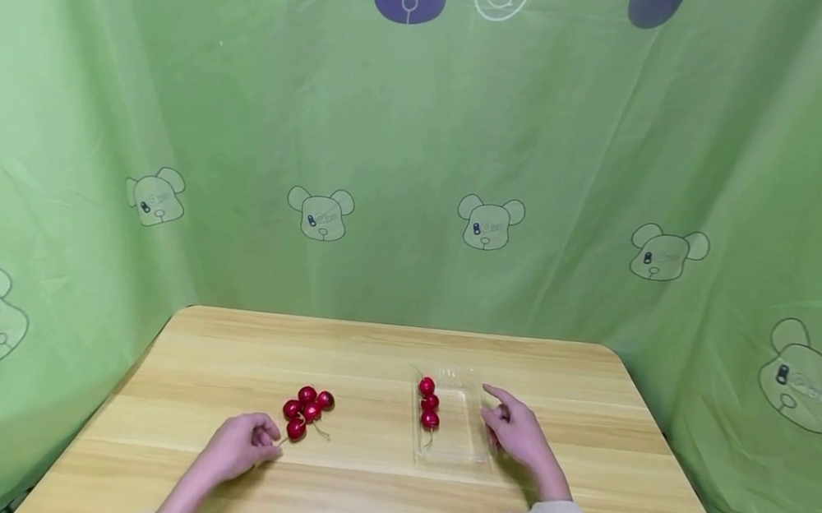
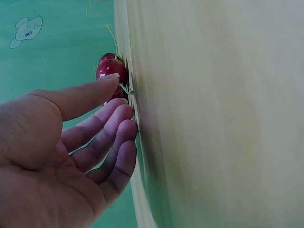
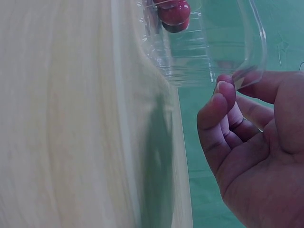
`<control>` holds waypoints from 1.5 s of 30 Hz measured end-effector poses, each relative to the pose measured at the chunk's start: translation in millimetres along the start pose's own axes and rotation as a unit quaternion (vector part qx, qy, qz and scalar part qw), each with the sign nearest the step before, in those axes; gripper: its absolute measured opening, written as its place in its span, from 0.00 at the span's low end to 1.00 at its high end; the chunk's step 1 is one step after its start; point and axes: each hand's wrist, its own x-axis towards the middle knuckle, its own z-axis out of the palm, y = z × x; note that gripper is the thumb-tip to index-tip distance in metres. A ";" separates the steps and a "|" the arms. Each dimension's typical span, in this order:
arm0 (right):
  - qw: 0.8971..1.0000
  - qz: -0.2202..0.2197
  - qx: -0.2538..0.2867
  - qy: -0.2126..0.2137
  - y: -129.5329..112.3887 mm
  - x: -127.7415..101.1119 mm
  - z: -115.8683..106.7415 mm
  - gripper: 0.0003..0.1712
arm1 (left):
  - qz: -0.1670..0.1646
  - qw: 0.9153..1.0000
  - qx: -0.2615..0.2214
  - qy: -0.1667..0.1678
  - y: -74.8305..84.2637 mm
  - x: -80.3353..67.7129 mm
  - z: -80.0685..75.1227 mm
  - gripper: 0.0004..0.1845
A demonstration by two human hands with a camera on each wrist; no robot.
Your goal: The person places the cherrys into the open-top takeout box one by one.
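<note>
- My left hand (image 1: 238,446): rests on the bench (image 1: 373,501), fingers loosely curled with their tips against the wood, thumb stretched forward. It grips nothing; in the left wrist view the thumb tip lies against the nearest cherry of the pile, whether pressing or just touching I cannot tell.
- Loose cherries (image 1: 307,410): a small red cluster with thin green stems, lying on the bench just ahead of and to the right of my left hand, at its fingertips. The stems trail toward that hand and off to its right.
- Clear plastic tray (image 1: 464,435): a shallow transparent container lying flat on the bench, between my two hands, well apart from the left one and just to the left of my right one.
- Cherries in the tray (image 1: 430,404): three red ones in a row along the tray's left side, the side away from my right hand, running from near to far.
- My right hand (image 1: 516,432): relaxed and empty, forefinger pointing forward, the other fingers slightly bent. It sits at the tray's right edge; in the right wrist view the fingertips (image 3: 223,95) are at the tray's clear rim, not closed round it.
</note>
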 end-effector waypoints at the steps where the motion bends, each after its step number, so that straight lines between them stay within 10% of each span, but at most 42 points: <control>1: 1.000 0.001 0.001 0.000 0.1 -0.3 -0.1 0.29 | -0.003 1.000 0.003 0.000 -0.2 -0.3 0.3 0.13; 45: 1.000 0.005 0.001 0.003 2.2 0.0 -0.1 0.29 | -0.010 0.997 0.075 0.006 1.3 10.0 5.5 0.05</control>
